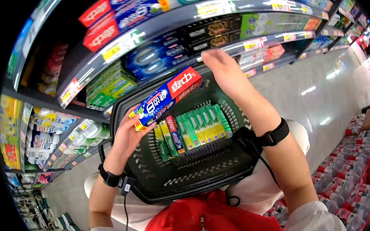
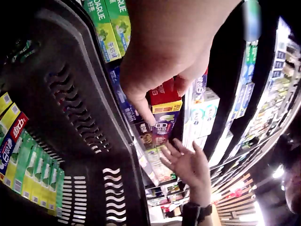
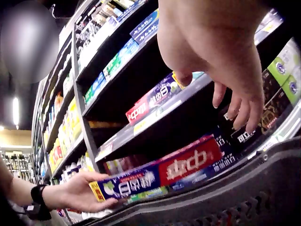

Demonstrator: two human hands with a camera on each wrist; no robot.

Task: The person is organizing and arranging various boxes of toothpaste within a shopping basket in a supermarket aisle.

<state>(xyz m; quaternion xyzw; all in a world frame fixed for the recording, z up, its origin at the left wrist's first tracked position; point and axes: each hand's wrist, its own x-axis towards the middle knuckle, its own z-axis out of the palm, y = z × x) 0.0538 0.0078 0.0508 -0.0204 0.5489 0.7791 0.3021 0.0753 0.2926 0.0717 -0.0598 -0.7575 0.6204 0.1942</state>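
A long blue and red toothpaste box (image 1: 167, 97) is held at its yellow-trimmed end by my left hand (image 1: 126, 138), thumb on one side and fingers on the other. It slants over the far left part of a black shopping basket (image 1: 189, 191). Holding nothing, my right hand (image 1: 223, 66) hovers beyond the basket's far rim, before the shelf; in the right wrist view its fingers (image 3: 240, 110) hang loosely apart near black boxes. Inside the basket lies a row of green and yellow toothpaste boxes (image 1: 203, 129), with one blue and red toothpaste box (image 1: 174, 135) among them.
Store shelves (image 1: 154, 26) stocked with toothpaste boxes curve along the far side. More blue and red boxes (image 1: 121, 15) sit on an upper shelf. Green boxes (image 1: 111, 86) stand lower left. Wrapped bottles (image 1: 349, 169) fill the floor at right. The basket rests close against the person's legs.
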